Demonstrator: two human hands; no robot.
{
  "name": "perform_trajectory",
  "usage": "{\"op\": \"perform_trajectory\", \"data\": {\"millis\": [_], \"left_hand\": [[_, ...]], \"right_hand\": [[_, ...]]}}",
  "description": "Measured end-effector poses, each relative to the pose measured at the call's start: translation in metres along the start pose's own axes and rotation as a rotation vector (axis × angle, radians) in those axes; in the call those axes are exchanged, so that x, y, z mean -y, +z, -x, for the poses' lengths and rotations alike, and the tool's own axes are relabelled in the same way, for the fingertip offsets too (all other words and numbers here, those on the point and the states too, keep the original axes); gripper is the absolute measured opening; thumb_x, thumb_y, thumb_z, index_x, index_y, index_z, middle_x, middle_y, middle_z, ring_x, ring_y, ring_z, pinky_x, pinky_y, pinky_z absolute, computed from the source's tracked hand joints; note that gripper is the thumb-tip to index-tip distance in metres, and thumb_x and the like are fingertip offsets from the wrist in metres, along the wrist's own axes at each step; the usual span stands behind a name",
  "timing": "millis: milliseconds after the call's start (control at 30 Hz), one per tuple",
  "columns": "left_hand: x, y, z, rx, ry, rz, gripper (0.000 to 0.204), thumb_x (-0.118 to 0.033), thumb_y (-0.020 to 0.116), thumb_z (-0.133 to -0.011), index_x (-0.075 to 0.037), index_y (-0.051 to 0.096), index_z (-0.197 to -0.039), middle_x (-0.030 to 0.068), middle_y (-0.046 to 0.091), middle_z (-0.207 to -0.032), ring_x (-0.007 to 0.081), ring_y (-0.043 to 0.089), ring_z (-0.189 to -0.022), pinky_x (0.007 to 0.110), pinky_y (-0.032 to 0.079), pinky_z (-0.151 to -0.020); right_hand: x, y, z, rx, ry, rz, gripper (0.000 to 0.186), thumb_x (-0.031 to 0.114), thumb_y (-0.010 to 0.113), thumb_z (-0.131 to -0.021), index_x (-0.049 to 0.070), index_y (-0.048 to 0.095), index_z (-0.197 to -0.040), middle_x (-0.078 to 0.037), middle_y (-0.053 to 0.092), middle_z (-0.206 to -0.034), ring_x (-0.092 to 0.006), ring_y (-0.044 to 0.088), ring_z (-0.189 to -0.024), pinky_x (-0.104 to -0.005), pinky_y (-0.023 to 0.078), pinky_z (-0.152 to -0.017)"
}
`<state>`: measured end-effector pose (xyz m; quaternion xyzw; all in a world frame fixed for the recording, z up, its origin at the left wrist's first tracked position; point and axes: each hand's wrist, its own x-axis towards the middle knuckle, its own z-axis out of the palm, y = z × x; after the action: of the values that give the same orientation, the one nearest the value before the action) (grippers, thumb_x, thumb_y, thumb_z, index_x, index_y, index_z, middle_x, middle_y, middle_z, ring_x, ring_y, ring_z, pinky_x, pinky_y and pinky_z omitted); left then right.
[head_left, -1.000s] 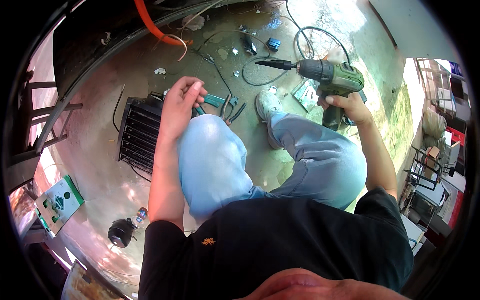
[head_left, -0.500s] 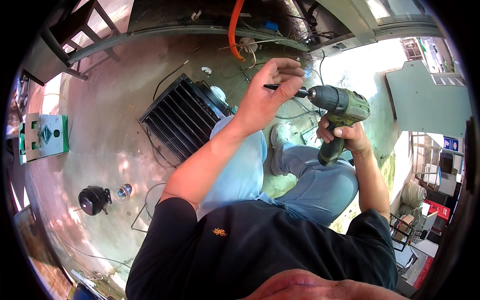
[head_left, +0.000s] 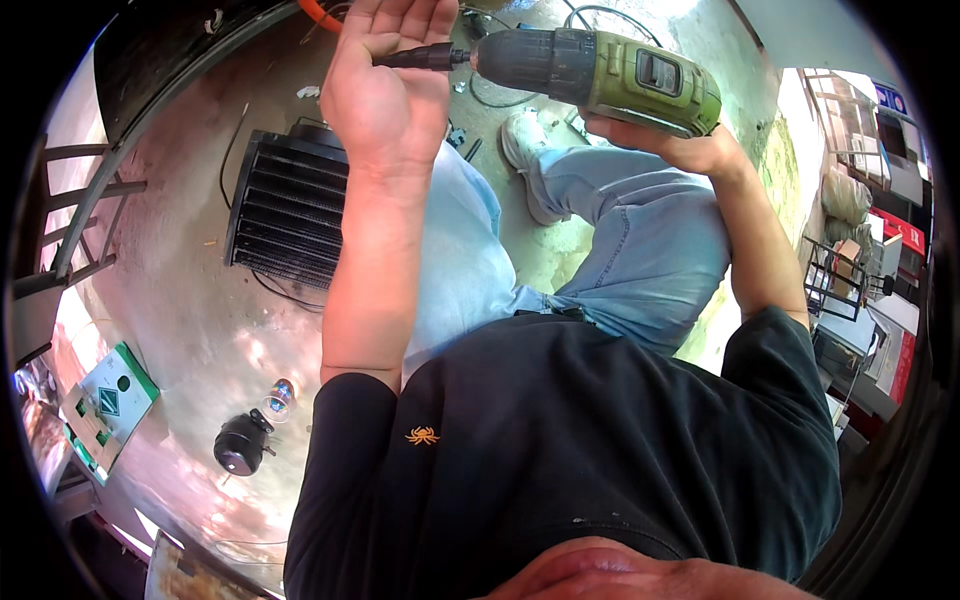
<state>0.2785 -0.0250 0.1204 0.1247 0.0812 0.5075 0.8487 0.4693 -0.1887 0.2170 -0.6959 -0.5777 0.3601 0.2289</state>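
Head view. One green-and-black plastic cordless drill point(head_left: 600, 75) at 12 to 1 o'clock, held about level, black ribbed chuck point(head_left: 520, 60) facing 10. The right grip point(head_left: 685, 148) is wrapped round it under the rear of the body, at 1 o'clock. Handle and trigger hidden from where I stand, so can't tell where the index finger sits. The left grip point(head_left: 390, 110) at 11 to 12: palm up, fingers spread and straight, tips cut off at the top edge. The black tapered bit point(head_left: 415, 58) in the chuck runs across that palm, point next to the thumb. Doesn't look pinched; can't tell if skin touches it.

Handling, my take: index finger off the trigger while a bare palm is that near. Black slide switch point(head_left: 660, 73) on top, can't read its setting; worth a check. Carry the weight in the right wrist. If the left has to steady the bit, take the thick end by the chuck, not the taper.

Around: black slatted unit point(head_left: 290, 210) on the floor point(head_left: 190, 290) at 10, rounded black canister point(head_left: 240, 445) at 8, round clear cup point(head_left: 280, 400) just beside it, green-and-white box point(head_left: 112, 400) farther out.
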Motion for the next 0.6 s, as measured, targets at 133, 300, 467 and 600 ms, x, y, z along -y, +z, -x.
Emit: {"op": "perform_trajectory", "data": {"millis": [133,300,467,600], "left_hand": [[0.006,-0.002,0.000,-0.025,-0.050,0.031,0.053,0.002,0.040,-0.085,0.005,0.050,-0.138,0.0176,0.062,-0.128,0.0286,0.061,-0.121,0.041,0.049,-0.107],[0.009,-0.006,0.001,-0.045,-0.084,0.042,0.052,0.002,0.040,-0.087,0.005,0.050,-0.137,0.0190,0.061,-0.129,0.0306,0.060,-0.121,0.042,0.049,-0.107],[0.012,-0.024,-0.004,-0.062,-0.123,0.111,0.049,0.002,0.040,-0.088,0.004,0.051,-0.136,0.0192,0.061,-0.131,0.0313,0.060,-0.123,0.043,0.049,-0.108],[-0.020,-0.054,-0.011,0.016,-0.006,-0.347,0.044,-0.006,0.037,-0.098,0.011,0.045,-0.138,0.0269,0.060,-0.128,0.0354,0.061,-0.120,0.043,0.049,-0.101]], "right_hand": [[-0.004,-0.004,0.000,0.019,0.035,0.104,0.034,0.020,0.082,-0.088,0.010,0.072,-0.119,-0.003,0.076,-0.109,-0.0134,0.068,-0.095,-0.0311,0.055,-0.088],[-0.016,-0.004,0.009,-0.019,0.060,-0.027,0.035,0.013,0.082,-0.087,0.009,0.071,-0.120,-0.002,0.075,-0.107,-0.0117,0.067,-0.094,-0.0302,0.055,-0.085],[-0.011,-0.007,0.004,0.036,0.178,-0.192,0.029,0.004,0.076,-0.089,0.005,0.072,-0.118,0.001,0.071,-0.096,-0.0094,0.061,-0.081,-0.0254,0.051,-0.069],[0.001,-0.016,0.001,-0.047,0.150,-0.128,0.031,0.008,0.080,-0.087,0.004,0.073,-0.117,0.000,0.071,-0.095,-0.0087,0.061,-0.081,-0.0263,0.051,-0.070]]}}
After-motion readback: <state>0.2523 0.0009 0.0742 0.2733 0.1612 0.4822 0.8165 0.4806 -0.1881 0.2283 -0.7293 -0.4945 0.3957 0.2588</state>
